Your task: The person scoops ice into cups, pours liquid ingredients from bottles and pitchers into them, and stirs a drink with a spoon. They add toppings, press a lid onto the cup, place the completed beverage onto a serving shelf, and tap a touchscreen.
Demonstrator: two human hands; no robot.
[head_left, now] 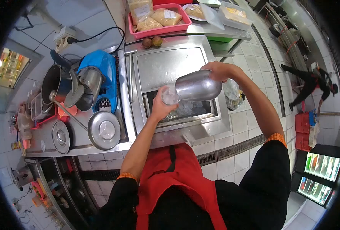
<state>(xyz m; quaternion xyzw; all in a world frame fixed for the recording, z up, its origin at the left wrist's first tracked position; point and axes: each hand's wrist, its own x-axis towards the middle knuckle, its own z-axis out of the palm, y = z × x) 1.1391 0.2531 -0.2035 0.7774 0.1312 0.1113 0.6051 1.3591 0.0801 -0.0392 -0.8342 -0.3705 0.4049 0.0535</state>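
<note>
My left hand [163,106] is closed around a clear cup [171,94] with ice in it. In my right hand [220,73] is a large metal ice scoop [199,86], tilted so that its mouth meets the cup's rim. Both are above the open part of a steel ice bin [210,122], where loose ice [191,109] lies below. The bin's steel lid [166,63] covers the far part. How much ice is inside the scoop cannot be seen.
Left on the counter are a blue machine [103,63], a deep pot [55,82] and a round metal lid [104,130]. Two brown fruits [152,42] sit behind the bin near a pink tray [160,28] of bags. Another person [311,82] bends at far right.
</note>
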